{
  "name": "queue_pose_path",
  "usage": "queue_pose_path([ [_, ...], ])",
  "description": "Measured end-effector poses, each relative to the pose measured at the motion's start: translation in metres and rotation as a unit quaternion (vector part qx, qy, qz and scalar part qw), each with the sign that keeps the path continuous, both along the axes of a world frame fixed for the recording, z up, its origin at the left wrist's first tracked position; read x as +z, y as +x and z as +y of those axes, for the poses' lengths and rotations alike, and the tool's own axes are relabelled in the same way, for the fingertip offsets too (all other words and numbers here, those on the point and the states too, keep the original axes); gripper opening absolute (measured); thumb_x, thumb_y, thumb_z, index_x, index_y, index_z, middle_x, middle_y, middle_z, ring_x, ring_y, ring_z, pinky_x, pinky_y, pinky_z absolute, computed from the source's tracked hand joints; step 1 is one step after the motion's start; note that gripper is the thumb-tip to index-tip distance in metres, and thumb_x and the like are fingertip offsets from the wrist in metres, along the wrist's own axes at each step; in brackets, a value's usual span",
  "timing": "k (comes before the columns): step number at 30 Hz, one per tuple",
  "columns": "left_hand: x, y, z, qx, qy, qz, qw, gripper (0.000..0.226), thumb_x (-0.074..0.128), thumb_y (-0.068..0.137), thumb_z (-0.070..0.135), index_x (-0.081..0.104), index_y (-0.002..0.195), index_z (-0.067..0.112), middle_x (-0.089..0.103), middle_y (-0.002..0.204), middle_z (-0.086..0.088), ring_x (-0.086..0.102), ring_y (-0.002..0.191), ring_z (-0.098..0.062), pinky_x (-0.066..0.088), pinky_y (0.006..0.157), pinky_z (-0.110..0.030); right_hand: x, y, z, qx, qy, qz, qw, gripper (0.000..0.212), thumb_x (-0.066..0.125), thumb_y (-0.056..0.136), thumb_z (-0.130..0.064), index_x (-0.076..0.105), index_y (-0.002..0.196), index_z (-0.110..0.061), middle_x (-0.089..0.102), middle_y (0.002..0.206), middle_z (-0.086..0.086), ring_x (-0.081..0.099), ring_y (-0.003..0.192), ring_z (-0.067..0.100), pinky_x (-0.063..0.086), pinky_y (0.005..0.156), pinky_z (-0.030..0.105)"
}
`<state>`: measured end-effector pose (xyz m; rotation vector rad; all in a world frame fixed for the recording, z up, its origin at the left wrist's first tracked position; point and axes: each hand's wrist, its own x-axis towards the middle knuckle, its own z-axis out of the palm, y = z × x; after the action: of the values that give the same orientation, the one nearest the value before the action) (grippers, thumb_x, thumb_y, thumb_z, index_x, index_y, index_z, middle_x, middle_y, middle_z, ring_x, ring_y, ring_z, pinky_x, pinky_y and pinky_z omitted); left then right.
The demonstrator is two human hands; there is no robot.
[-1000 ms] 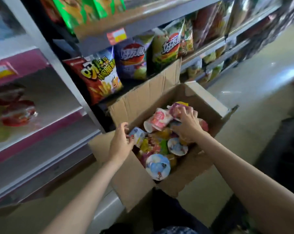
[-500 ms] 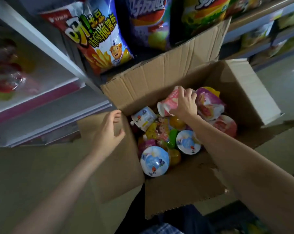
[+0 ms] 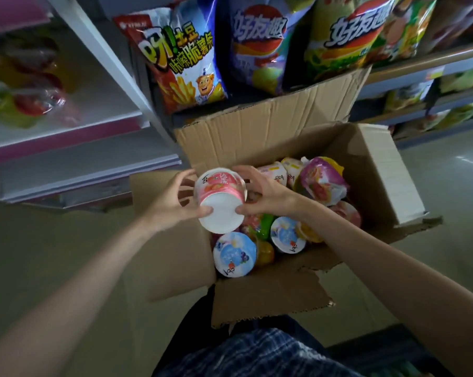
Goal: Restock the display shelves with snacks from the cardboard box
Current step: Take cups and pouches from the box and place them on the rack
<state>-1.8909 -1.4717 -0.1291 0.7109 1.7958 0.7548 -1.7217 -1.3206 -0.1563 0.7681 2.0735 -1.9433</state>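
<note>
Nearest: plaid clothing at the bottom edge. Open cardboard box on a dull tan floor, flaps splayed, packed with snack cups. Above its left rim, the left hand and right hand curl round 1 pink cup, white base toward the viewer. Behind: 3 chip bags on display shelves; white-and-pink shelving at left.
</note>
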Motion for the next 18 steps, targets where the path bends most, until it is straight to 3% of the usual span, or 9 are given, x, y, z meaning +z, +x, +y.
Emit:
queue_pose_path([
  [2,0.003,-0.003,-0.013,0.021,-0.018,0.000,1.000,0.118,0.074,0.034,0.060,0.027,0.139,0.034,0.044,0.132,0.002,0.046,0.118,-0.014,0.042,0.098,-0.032,0.000,-0.009,-0.008,0.008,-0.070,0.001,0.998,0.078,0.072,0.079,-0.011,0.027,0.142,-0.019,0.041,0.136,0.000,0.045,0.126,0.019,0.047,0.099,0.037],
  [5,0.005,-0.006,-0.032,0.068,-0.029,0.032,0.997,0.113,0.074,0.039,0.055,0.027,0.139,0.030,0.045,0.125,0.005,0.045,0.114,-0.013,0.040,0.086,-0.022,-0.014,-0.009,-0.018,-0.053,-0.189,-0.042,0.980,0.066,0.063,0.087,-0.013,0.028,0.142,-0.019,0.042,0.139,-0.002,0.043,0.128,0.019,0.043,0.103,0.039],
  [7,0.002,-0.009,-0.043,0.096,-0.020,0.078,0.992,0.103,0.083,0.054,0.037,0.026,0.139,0.024,0.042,0.124,0.001,0.045,0.115,-0.017,0.039,0.085,-0.022,-0.038,-0.007,-0.030,0.031,-0.064,-0.128,0.989,0.070,0.070,0.082,-0.029,0.032,0.140,-0.018,0.041,0.142,0.002,0.043,0.129,0.021,0.041,0.105,0.041],
  [10,-0.006,-0.014,-0.057,0.126,-0.030,0.139,0.982,0.104,0.080,0.050,0.041,0.027,0.138,0.024,0.040,0.134,-0.007,0.044,0.120,-0.023,0.039,0.100,-0.038,-0.074,-0.008,-0.067,0.229,0.090,-0.210,0.946,0.084,0.071,0.073,-0.054,0.033,0.137,-0.016,0.039,0.140,0.005,0.037,0.130,0.027,0.037,0.104,0.045],
  [12,-0.009,-0.014,-0.064,0.129,-0.040,0.150,0.979,0.101,0.083,0.057,0.033,0.026,0.139,0.024,0.039,0.136,-0.008,0.043,0.121,-0.024,0.038,0.103,-0.043,-0.085,-0.014,-0.092,0.300,0.155,-0.233,0.912,0.084,0.071,0.075,-0.048,0.028,0.139,-0.014,0.029,0.141,0.011,0.025,0.132,0.037,0.034,0.103,0.051],
  [15,-0.012,-0.011,-0.067,0.104,-0.038,0.154,0.982,0.102,0.084,0.061,0.027,0.022,0.141,0.024,0.039,0.136,-0.008,0.042,0.122,-0.023,0.037,0.103,-0.041,-0.090,-0.020,-0.116,0.346,0.227,-0.273,0.868,0.094,0.070,0.078,-0.039,0.011,0.147,-0.014,0.006,0.152,0.016,0.002,0.137,0.051,0.025,0.106,0.061],
  [18,-0.015,-0.010,-0.067,0.103,-0.036,0.146,0.983,0.099,0.082,0.065,0.022,0.021,0.142,0.025,0.037,0.138,-0.007,0.042,0.123,-0.023,0.036,0.104,-0.039,-0.094,-0.017,-0.123,0.342,0.315,-0.304,0.832,0.092,0.064,0.085,-0.039,0.003,0.149,-0.015,-0.010,0.155,0.017,-0.007,0.139,0.049,0.019,0.108,0.060],
])
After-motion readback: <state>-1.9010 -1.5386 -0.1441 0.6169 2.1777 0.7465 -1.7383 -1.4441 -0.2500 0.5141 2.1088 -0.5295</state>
